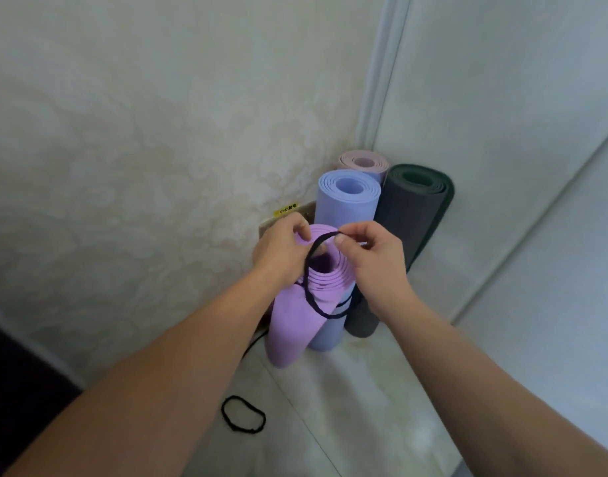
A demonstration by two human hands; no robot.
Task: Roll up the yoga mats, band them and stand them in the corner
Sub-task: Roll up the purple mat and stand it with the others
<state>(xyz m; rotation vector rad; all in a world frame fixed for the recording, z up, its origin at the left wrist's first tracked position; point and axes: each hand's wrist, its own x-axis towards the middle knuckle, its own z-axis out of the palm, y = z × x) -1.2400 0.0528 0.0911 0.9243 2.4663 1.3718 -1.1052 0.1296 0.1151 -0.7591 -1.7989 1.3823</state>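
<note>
Stood in the corner, against the marbled wall (130,139): dark grey mat (412,215), pale blue mat (347,201), dusty pink mat (364,161) behind them, all rolled and upright, close together. In front, touching the blue one, the purple mat (292,325), rolled, upright with a slight lean, its coils looser at the top and one outer edge flaring. Not yet banded.

Left hand (281,253) at the roll's top rim, fingers curled over the edge, grip closed on the purple mat. Right hand (371,256) with thumb and forefinger pinched on a black elastic band (311,297), the loop held open over the roll's mouth and hanging down its near side.

Risks, as judged: band slipping from the pinch and snapping off; loop catching on the flared edge and bunching the coils; roll loosening or toppling into the others if the steadying grip eased.

Second black band (244,414) lying on the pale floor (364,407), well apart. Small yellow sticker (286,210) low on the wall.
</note>
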